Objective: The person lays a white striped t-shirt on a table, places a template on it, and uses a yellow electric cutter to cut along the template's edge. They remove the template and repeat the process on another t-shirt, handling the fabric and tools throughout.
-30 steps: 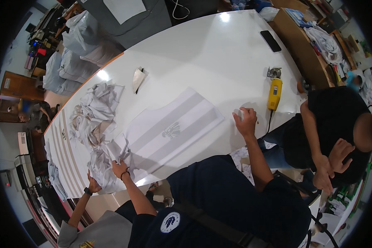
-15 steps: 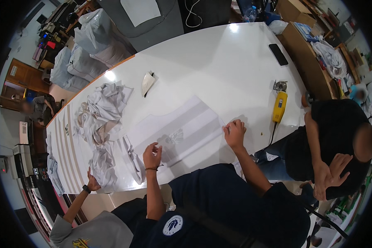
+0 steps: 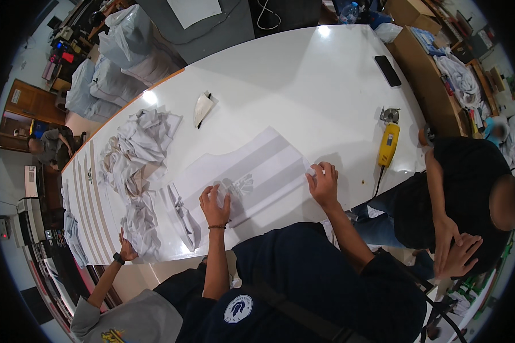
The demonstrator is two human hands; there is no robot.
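Observation:
My left hand (image 3: 214,204) is over the lower left part of a white fabric panel (image 3: 274,157) with grey stripes and a printed emblem, fingers curved and apart. My right hand (image 3: 323,184) has curled fingers closed on the panel's right corner. Just left of the panel are a folded white piece (image 3: 183,220) and a heap of crumpled fabric (image 3: 143,137). A yellow rotary cutter (image 3: 388,146) lies to the right; a small cream-coloured object (image 3: 203,106) lies behind the panel.
A white table (image 3: 292,74) holds a black phone (image 3: 388,70) and striped fabric (image 3: 97,217) at left. Co-workers' hands are at lower left (image 3: 127,247) and right (image 3: 455,254). Bagged bundles (image 3: 120,40) stand behind; shelving (image 3: 412,68) is at right.
My left hand has moved right from the crumpled heap onto the panel. My right hand has moved left to the panel's corner. The folded piece beside the heap now lies separate.

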